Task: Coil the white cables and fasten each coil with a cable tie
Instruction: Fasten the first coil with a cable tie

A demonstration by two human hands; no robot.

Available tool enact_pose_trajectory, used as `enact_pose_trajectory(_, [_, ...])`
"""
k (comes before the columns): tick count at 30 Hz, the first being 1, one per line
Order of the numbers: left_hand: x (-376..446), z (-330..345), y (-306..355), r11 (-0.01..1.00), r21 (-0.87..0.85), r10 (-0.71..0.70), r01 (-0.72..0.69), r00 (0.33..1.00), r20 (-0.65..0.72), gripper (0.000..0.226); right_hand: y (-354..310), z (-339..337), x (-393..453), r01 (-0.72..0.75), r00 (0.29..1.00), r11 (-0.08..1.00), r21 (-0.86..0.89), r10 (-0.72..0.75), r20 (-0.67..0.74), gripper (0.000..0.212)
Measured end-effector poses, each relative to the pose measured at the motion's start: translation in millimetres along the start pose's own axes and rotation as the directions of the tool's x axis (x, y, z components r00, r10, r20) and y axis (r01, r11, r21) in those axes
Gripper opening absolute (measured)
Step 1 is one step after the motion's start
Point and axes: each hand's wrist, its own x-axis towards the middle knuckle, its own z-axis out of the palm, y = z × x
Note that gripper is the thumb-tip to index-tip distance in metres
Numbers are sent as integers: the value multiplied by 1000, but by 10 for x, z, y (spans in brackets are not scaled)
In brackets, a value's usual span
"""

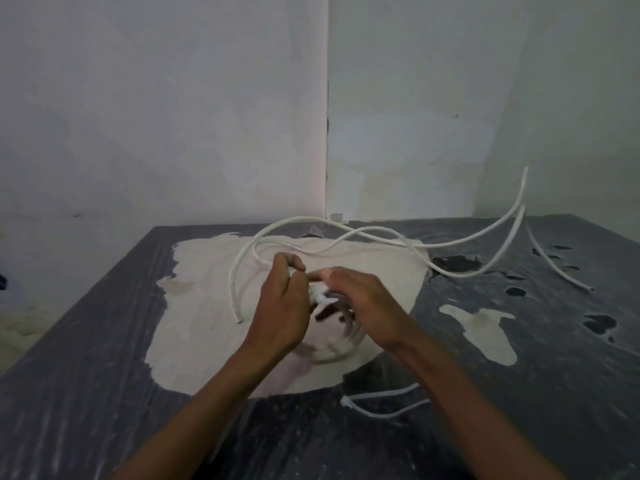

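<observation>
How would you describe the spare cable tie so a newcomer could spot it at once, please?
Start at the dark table and look at its near edge, between the forearms. The cable tie lies there, bent into a narrow V; unlike the long loose cables farther back, it is short, thin and flat.

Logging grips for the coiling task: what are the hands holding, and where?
Both the left hand and right hand grip the coiled white cable at its top edge.
</observation>
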Motion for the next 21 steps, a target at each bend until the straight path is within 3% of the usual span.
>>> enact_pose_trajectory(2, [0, 8, -7, 996, -73, -54, 54, 998, -7, 12, 83, 83, 76, 25, 999, 1000, 9, -25, -34, 37])
enact_pose_trajectory(4, [9, 19, -21, 994, -76, -86, 81, 994, -73, 14, 159, 163, 122, 69, 986, 995, 70, -57, -155, 26])
enact_pose_trajectory(6, [30, 24, -34, 991, -83, -111, 102, 987, -113, 15, 221, 217, 143, 115, 972, 993, 16, -109, -206, 22])
enact_pose_trajectory(8, [45, 28, -36, 986, -108, -138, 125, 982, -125, 15, 275, 262, 142, 144, 965, 989, -27, -147, -219, 23])
enact_pose_trajectory(10, [54, 41, -17, 982, -144, -138, 122, 984, -114, 13, 315, 274, 130, 159, 947, 985, 60, -135, -292, 30])
enact_pose_trajectory(16, [47, -7, -13, 989, -136, 56, -56, 998, -5, 4, 349, 326, 107, 263, 865, 962, -69, -267, -426, 22])
enact_pose_trajectory(21, [-99, -27, -126, 959, -23, 282, -281, 956, 84, 22, 420, 303, 100, 274, 855, 958, -84, -283, -435, 26])
